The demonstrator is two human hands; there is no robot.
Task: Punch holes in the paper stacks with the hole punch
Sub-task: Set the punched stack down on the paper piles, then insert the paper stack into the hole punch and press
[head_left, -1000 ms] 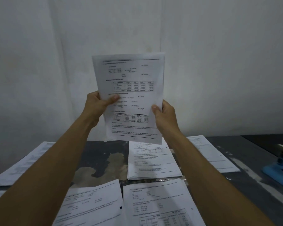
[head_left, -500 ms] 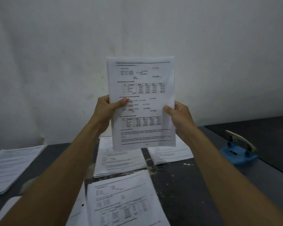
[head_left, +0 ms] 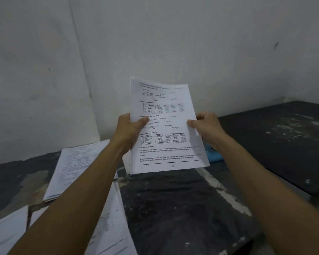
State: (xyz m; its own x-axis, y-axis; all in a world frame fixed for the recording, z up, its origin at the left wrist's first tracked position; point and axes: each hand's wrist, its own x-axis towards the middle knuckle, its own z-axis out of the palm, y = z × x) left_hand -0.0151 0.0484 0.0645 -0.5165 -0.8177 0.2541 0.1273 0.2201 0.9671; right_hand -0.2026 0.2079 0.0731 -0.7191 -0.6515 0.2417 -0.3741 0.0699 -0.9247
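hands (head_left: pixel 170 128) around paper stack (head_left: pixel 166 126), blue hole punch (head_left: pixel 213 156) behind

A stack of matt white printed paper (head_left: pixel 166 126) is seen, its sheets thin and slightly bowed. The worktop (head_left: pixel 182 208) is covered in a dark, dull surface, scuffed and worn through to pale patches. More matt paper stacks (head_left: pixel 77 170) are laid on it. A smooth blue, plastic-looking object (head_left: pixel 213 156) is partly hidden. The wall (head_left: pixel 191 43) is painted matt white, faintly marked.

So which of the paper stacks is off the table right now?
The printed stack held upright between the left hand and right hand. The other stacks lie flat on the dark table.
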